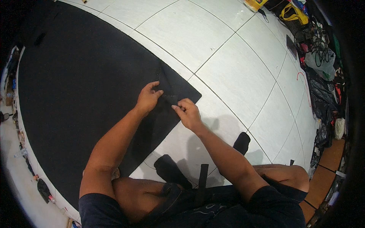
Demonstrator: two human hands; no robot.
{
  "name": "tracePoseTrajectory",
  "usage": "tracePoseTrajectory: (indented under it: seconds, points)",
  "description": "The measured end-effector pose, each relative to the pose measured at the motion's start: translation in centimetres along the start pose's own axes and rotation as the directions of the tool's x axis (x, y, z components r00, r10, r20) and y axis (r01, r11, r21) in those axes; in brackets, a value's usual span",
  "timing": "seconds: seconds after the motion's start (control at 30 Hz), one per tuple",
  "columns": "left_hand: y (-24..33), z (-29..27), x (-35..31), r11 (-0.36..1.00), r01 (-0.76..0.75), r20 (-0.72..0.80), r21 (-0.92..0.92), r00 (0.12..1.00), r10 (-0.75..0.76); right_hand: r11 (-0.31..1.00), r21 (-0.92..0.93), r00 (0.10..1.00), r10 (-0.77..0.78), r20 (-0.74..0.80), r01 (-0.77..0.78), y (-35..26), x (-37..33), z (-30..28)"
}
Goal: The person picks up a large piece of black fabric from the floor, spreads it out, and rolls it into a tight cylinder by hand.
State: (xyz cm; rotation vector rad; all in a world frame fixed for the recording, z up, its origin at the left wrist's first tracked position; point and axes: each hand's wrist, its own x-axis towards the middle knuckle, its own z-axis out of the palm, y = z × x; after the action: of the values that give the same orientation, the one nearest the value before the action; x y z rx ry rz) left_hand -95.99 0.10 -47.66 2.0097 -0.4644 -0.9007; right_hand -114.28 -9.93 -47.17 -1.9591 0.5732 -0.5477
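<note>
Black sheet (81,87) lies spread over the white tiled floor (224,79), covering the left of the scene; its corner (194,94) points right. A faint broken line (169,95) shows near that corner; whether stitching or a drawn mark, cannot tell.

Handling, as judged: the step in hand looks like close fingertip work on the corner. Best to keep the cloth flat and lightly taut between the hands, work in small movements along the line, and smooth any pucker before going on. A slack sheet could shift on smooth tile.

Grip, left hand (147,100): over the sheet, left of the line; fingers curled, forefinger and thumb tips slightly apart. Anything thin between them cannot be made out.

Grip, right hand (190,115): at the near edge by the corner; thumb and forefinger nearly together. Whether they pinch cloth or something fine, cannot tell.
</note>
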Motion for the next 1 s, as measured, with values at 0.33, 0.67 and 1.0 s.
tracePoseTrajectory:
  seconds: [0.33, 0.67, 1.0]
  points:
    - [0.5, -0.4, -0.4, 0.999, -0.008, -0.013, -0.036, 1.0, 0.008, 0.82, 0.075, 0.814, 0.572, -0.103, -0.567, 5.6, 0.2, -2.4]
    - [2.2, 0.1, -1.1, 0.992, 0.069, 0.126, -0.108, 0.99, -0.055, 0.95, -0.286, 0.992, -0.124, 0.007, 0.121, -3.4, -0.5, 0.9]
    - [1.1, -1.6, -2.0, 0.607, -0.259, 0.07, 0.751, 0.946, 0.317, 0.932, -0.156, 0.854, 0.22, -0.471, -0.326, 8.6, 1.4, -6.3]
